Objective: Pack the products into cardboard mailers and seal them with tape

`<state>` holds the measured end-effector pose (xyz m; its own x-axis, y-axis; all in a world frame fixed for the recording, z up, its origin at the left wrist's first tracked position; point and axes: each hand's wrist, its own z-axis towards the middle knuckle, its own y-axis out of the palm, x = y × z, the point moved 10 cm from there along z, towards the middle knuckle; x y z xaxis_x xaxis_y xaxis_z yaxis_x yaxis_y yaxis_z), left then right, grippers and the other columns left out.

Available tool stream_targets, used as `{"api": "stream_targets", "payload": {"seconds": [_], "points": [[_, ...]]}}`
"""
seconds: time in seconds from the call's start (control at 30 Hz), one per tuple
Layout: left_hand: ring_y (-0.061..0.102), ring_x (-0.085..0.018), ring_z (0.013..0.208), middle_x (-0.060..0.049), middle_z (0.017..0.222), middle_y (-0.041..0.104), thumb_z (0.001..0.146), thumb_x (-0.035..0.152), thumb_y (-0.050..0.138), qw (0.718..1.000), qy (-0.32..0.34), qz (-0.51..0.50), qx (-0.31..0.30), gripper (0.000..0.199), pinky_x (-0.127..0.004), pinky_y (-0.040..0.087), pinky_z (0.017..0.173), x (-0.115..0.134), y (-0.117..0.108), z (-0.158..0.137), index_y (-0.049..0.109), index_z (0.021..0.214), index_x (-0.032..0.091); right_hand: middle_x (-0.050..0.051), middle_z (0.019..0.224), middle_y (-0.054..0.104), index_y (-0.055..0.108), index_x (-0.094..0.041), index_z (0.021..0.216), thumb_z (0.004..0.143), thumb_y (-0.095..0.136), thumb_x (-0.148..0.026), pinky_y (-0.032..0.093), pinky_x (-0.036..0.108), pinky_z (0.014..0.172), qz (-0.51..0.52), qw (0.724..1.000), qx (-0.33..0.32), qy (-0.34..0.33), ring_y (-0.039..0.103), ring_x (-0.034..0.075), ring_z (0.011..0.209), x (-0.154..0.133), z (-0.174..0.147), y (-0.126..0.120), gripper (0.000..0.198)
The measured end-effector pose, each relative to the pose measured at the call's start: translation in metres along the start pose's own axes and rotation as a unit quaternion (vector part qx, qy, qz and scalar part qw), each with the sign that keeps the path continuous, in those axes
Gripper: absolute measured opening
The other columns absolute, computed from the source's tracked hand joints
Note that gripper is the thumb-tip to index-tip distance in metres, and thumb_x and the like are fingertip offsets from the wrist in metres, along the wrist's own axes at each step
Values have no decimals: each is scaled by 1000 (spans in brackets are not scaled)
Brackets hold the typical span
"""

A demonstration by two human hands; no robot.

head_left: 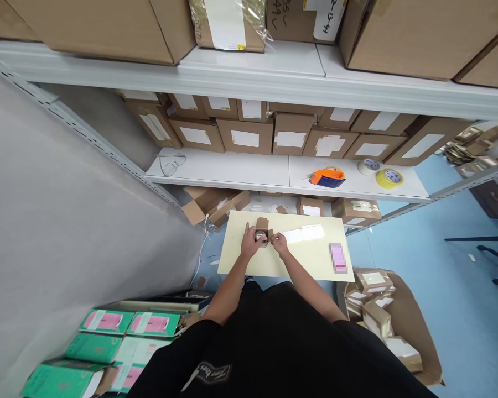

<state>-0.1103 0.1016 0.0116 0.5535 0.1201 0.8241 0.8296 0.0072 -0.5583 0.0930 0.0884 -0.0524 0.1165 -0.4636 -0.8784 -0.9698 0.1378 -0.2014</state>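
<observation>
A small open cardboard box (263,223) stands on the pale yellow tabletop (240,265), its back flap raised. Inside it shows a round, light-topped item (260,236), too small to name. My left hand (250,241) grips the box's left side, with the thumb reaching over the front toward the item. On the other side, my right hand (279,244) pinches the right flap of the box. White paper label strips (304,234) lie just beyond my right hand. Farther right on the table rests a pink, pixelated rectangle (338,258).
On the shelf (232,167) above sit an orange tape dispenser (327,177), tape rolls (390,177) and glasses (172,165). Labelled cartons (244,135) line its back. A large carton (423,331) of small boxes stands at right; green boxes (93,347) are stacked lower left.
</observation>
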Motion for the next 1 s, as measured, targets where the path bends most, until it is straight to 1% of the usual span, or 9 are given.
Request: {"api": "stream_targets", "payload": {"seconds": [0.1,0.2,0.33,0.43,0.5,0.57,0.7,0.83,1.0], "points": [[54,-29,141,-14,151,59,99,43,55,992,-88,-87,6,45,-45,42,118,-34,-3,9,58,138,23,1,77,68,51,-26,72,77,65,-54,56,29,70,14,1000,4,6,67,19,76,2,0,3,32],[68,-29,120,-13,132,72,93,38,63,984,-124,-118,-42,40,-46,49,110,-49,10,22,65,128,20,1,84,70,55,-25,78,78,64,-50,58,30,73,27,1000,5,6,68,19,79,0,-2,5,27],[70,-27,113,-11,122,75,85,28,67,982,-89,-145,-83,37,-44,52,107,-40,24,36,69,121,18,-2,93,75,66,-27,101,80,61,-45,58,36,86,16,999,-27,-39,70,21,94,-11,-4,12,27],[67,-25,119,-9,126,73,81,20,62,980,-66,-162,-90,43,-43,51,109,-30,25,41,67,124,19,-1,100,78,72,-28,96,73,66,-34,54,42,100,-17,996,-67,-64,71,25,104,-16,-7,21,24],[66,-25,121,-9,129,71,77,17,59,979,-57,-170,-92,47,-43,50,109,-26,22,41,65,124,20,0,102,78,74,-27,93,69,68,-29,54,45,101,-25,994,-81,-62,72,27,102,-15,-10,24,25],[66,-26,122,-10,132,69,72,14,60,978,-40,-175,-101,47,-45,49,111,-21,16,38,66,119,19,1,108,78,74,-27,98,68,68,-29,55,46,99,-13,994,-84,-67,72,27,101,-15,-12,21,31],[52,-32,141,-12,145,60,63,11,67,977,25,-150,-149,44,-47,44,115,-4,7,27,70,106,20,6,126,73,69,-26,111,66,73,-34,55,44,100,31,991,-58,-116,69,28,112,-24,-18,4,46],[44,-32,148,-12,146,58,63,9,67,982,55,-75,-165,40,-46,44,115,5,3,19,71,101,21,7,118,73,67,-25,104,66,75,-38,56,43,98,25,988,-61,-140,69,27,108,-29,-20,1,42],[60,-28,127,-7,125,68,62,5,62,982,98,3,-161,44,-45,47,113,18,6,14,70,102,21,3,101,75,64,-26,92,73,67,-43,57,42,93,-6,991,-33,-132,70,25,99,-29,-21,4,25]]}}
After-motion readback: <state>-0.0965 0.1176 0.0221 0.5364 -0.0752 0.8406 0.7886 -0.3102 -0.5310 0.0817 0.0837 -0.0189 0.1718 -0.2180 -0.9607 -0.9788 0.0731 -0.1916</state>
